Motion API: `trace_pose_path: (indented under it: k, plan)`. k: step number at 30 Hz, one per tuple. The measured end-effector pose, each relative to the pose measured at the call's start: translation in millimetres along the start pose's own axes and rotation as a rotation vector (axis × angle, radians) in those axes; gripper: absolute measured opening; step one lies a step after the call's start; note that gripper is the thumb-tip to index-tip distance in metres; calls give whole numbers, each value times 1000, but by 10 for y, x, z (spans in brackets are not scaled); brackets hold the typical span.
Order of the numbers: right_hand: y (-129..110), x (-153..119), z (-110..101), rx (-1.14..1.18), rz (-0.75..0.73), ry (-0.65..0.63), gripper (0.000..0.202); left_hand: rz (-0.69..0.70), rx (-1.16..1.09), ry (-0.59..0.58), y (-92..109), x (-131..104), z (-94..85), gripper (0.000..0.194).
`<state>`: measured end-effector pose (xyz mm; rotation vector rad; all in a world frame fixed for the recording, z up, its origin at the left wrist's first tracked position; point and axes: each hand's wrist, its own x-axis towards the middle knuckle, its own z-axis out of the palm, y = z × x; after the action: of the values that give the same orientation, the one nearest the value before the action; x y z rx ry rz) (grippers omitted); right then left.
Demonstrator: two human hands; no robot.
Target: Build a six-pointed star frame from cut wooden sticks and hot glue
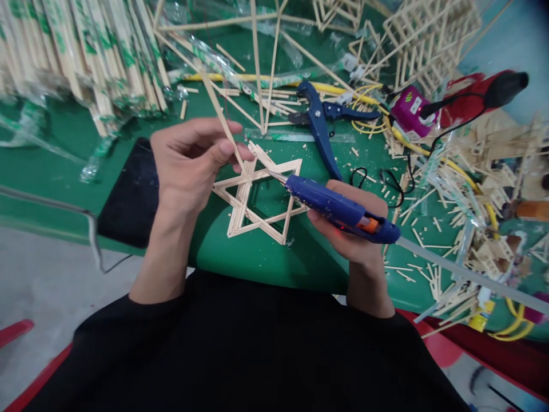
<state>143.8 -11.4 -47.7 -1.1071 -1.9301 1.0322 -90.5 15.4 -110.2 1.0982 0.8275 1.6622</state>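
My left hand [193, 154] pinches a thin wooden stick [218, 111], which slants down toward a six-pointed star frame [257, 223] built of layered sticks. The star lies flat on the green tabletop [240, 257]. Closed around a blue hot glue gun [338, 206], my right hand [355, 234] holds its nozzle over the upper part of the star. Whether the nozzle touches the wood I cannot tell. A long translucent glue stick [450, 266] sticks out of the gun's back end. A small red light shows near my right fingers.
Blue-handled cutters [319, 126] lie beyond the star. Wrapped stick bundles [86, 51] fill the far left, near a black flat object [131, 194]. Stick scraps [433, 277], a yellow cable [407, 143] and a purple plug adapter [414, 111] are on the right.
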Motion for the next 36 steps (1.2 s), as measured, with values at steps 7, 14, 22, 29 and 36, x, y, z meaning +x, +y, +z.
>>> trace_pose_path:
  k: [7, 14, 22, 29, 36]
  plan:
    - [-3, -23, 3, -60, 16, -53, 28, 9, 24, 10, -6, 1, 25, 22]
    - [32, -37, 43, -75, 7, -70, 30, 9, 22, 81, -13, -3, 58, 24]
    - [27, -43, 48, -102, 23, -96, 29, -31, -83, 88, -1, 1, 54, 25]
    - [23, -57, 46, -72, 23, -104, 31, -47, -99, 76, -4, -4, 34, 27]
    - [15, -56, 49, -60, 24, -85, 31, -73, -139, 66, 23, 2, 63, 25]
